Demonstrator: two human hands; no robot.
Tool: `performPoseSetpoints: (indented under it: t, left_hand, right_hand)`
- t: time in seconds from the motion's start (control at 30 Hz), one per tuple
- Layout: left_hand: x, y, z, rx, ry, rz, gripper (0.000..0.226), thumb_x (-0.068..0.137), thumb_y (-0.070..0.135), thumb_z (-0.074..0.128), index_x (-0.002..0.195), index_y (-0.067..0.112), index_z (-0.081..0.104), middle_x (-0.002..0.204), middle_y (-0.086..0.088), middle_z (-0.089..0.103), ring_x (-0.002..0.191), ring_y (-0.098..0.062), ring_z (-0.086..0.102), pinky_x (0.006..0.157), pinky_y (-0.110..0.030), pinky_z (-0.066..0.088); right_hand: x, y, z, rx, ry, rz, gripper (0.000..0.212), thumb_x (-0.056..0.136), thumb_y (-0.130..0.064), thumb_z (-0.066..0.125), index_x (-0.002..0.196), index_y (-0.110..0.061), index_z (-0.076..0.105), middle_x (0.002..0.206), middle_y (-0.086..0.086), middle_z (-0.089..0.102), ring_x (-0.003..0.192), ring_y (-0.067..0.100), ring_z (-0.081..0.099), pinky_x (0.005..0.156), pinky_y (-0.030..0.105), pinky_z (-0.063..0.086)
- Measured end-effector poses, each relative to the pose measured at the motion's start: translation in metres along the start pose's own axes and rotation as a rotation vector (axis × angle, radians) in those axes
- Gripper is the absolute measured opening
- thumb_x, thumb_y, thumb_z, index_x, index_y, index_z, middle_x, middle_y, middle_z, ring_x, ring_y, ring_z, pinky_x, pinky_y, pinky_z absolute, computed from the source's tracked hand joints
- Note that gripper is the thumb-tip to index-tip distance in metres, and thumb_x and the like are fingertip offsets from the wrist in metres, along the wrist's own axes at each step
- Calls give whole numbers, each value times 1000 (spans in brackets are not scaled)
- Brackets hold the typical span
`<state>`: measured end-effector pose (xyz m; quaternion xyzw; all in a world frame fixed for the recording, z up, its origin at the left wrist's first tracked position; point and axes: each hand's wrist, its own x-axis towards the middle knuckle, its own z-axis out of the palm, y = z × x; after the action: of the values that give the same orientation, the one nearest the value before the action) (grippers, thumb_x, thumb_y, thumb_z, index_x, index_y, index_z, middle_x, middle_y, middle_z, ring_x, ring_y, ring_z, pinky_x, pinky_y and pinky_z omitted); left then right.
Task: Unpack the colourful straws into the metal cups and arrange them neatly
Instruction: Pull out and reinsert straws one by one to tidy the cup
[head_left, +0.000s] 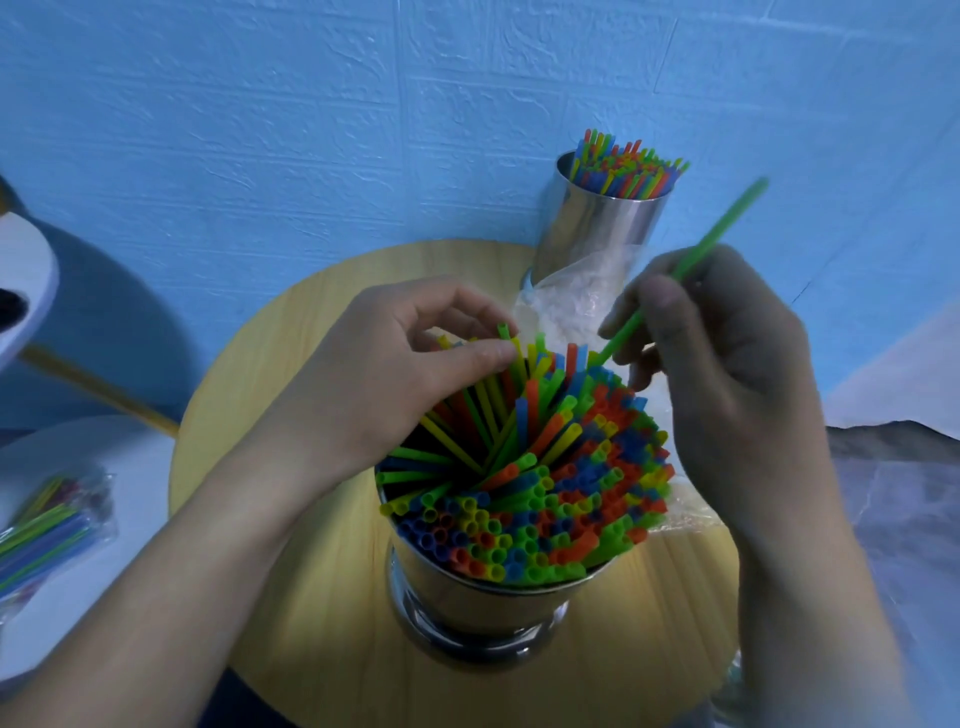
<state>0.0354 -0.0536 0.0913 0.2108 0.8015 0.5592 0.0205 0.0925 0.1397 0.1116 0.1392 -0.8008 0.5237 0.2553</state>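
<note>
Right hand (727, 364): pinches a single green straw (680, 270), slanted, its lower tip over the near cup
Left hand (395, 358): fingers curled, pinching leaning straw tops
Near cup (483, 603): on the round wooden table (291, 571); packed with straws (561, 499)
Far cup (597, 228): full; against the wall

Shows polished, mirror-bright metal on the near cup (467, 608) and the far cup (602, 228). Shows smooth, faintly shiny plastic in the straws (545, 514), crinkled clear glossy film in the bag (566, 306), and matt pale wood grain on the table (311, 597).
</note>
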Motion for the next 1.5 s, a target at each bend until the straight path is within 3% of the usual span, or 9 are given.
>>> performPoseSetpoints:
  t: [0.07,0.27,0.4,0.5,0.57,0.7,0.93,1.23,1.5]
  left_hand:
    - [-1,1,0,44,25,-9,6,86,30,80,88,32,75,91,8,76,80,-31,70,79,-50,58]
    - [-6,4,1,198,133,-50,16,78,54,68,84,40,66,90,21,72,75,-11,67,78,-47,56]
    - [-11,8,4,354,212,-69,14,88,48,66,86,36,59,88,23,66,73,1,59,73,-34,47]
    - [-17,14,5,440,192,-92,10,88,47,59,93,38,57,87,22,63,76,2,58,73,-28,46]
    - [-21,17,4,483,149,-98,9,90,46,56,99,43,58,91,23,63,72,-3,61,72,-26,48]
    - [-21,22,0,484,46,-119,19,87,50,53,103,50,64,98,26,65,79,3,62,68,-20,43]
    - [-9,15,2,359,35,-69,15,84,57,66,95,49,73,89,25,69,81,2,64,74,-33,53]
    - [-7,15,5,275,56,-39,21,78,64,66,82,45,72,82,23,69,79,-8,67,75,-43,58]
    - [-4,20,4,189,138,115,13,91,40,62,86,38,73,87,27,70,87,-2,66,73,-26,54]
  right_hand:
    - [-4,15,-5,13,73,93,7,103,-10,57,102,-16,60,83,2,69,70,14,63,63,28,51]
    - [-5,15,-7,-11,131,64,57,94,-10,72,137,-30,40,81,8,71,72,25,65,65,36,52]
    - [-3,6,-10,-88,89,37,37,97,-16,70,118,-41,55,81,0,73,76,21,70,67,38,55]
    - [-4,2,-11,-166,15,64,14,99,-20,66,97,-33,72,84,-14,72,83,11,70,66,25,54]
    - [-4,1,-13,-190,-47,123,12,98,-25,68,90,-31,75,85,-20,71,82,5,67,64,16,50]
    - [-3,2,-13,-179,-123,235,12,93,-36,71,83,-34,77,87,-15,72,84,8,68,65,23,56]
    - [1,2,-11,-113,-175,272,16,92,-26,68,80,-32,77,76,-18,72,77,-1,67,61,9,48]
    - [2,5,-10,-77,-195,273,16,93,-26,67,83,-32,78,81,-15,75,83,2,70,67,12,52]
    - [-1,6,-13,-71,-203,277,16,95,-29,67,85,-32,79,82,-15,75,82,2,70,64,13,51]
